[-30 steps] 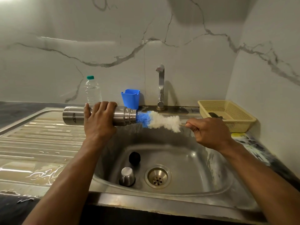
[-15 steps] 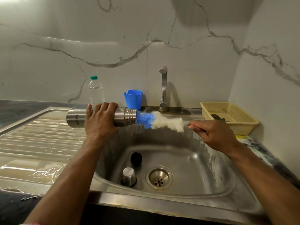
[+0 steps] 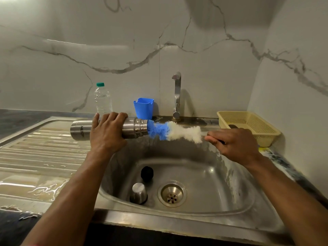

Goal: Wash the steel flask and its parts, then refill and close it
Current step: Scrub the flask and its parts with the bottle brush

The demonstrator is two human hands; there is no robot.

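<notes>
Above the sink (image 3: pixel 239 208), the left hand (image 3: pixel 106 134) grips the steel flask (image 3: pixel 79 129) sideways; the right hand (image 3: pixel 234 144) pinches the brush (image 3: pixel 177 133) at its mouth.

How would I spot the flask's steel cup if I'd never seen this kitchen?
Look into the steel sink below the tap. Left of the round drain stands a small steel cup, upside down. The black stopper behind it is dark and rounded; the cup is shiny metal.

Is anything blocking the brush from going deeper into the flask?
Nothing visible. The brush lines up with the mouth of the flask, its blue tip at the opening. The left hand grips the flask; the right hand holds the brush handle.
</notes>
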